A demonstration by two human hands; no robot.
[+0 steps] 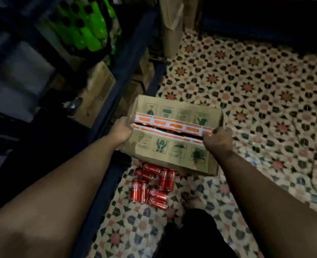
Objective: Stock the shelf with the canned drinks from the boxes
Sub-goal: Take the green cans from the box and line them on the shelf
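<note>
The contents of the cardboard box point(174, 135) are being hidden behind its flaps, only a dark slit being shown along the taped seam. The fingers of the left hand point(121, 130) are being concealed by the box's left end. The upper left of the frame is being blurred, where green bottles point(83, 28) are being rendered indistinctly.

One box point(174, 135), two hands — eight red cans point(154, 185)
</note>
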